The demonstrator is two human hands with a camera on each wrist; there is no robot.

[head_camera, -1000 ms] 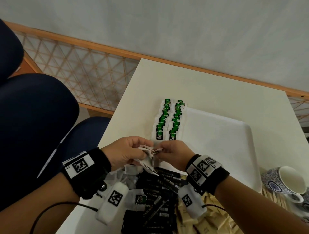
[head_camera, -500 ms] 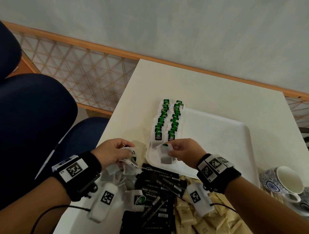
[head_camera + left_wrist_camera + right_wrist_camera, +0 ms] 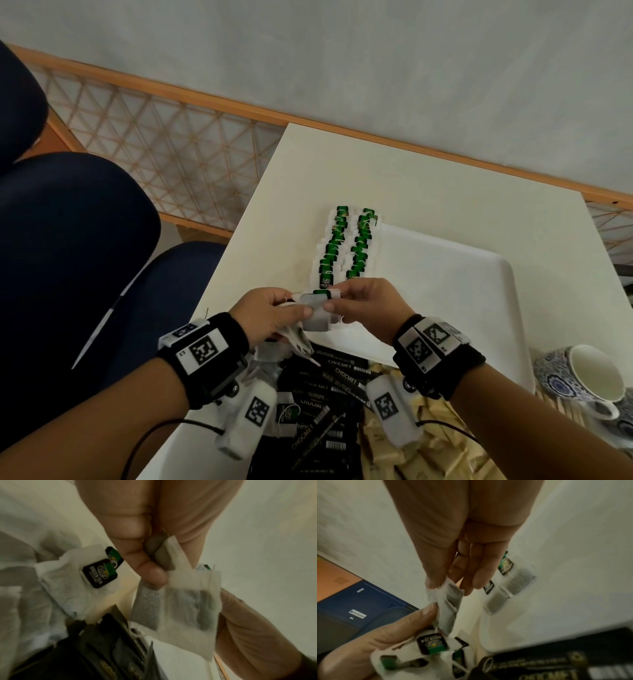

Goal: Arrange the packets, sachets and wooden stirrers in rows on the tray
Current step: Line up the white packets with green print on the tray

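Left hand (image 3: 270, 317) and right hand (image 3: 368, 308) both pinch one translucent, rectangular paper tea bag (image 3: 317, 313) above the smooth white tray (image 3: 445, 281).

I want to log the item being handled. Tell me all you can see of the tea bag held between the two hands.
The tea bag is a white, thin paper pouch with grey contents showing through and a green-and-black tag at its top. It hangs roughly upright above the tray's near edge, pinched by the left hand and right hand from either side.
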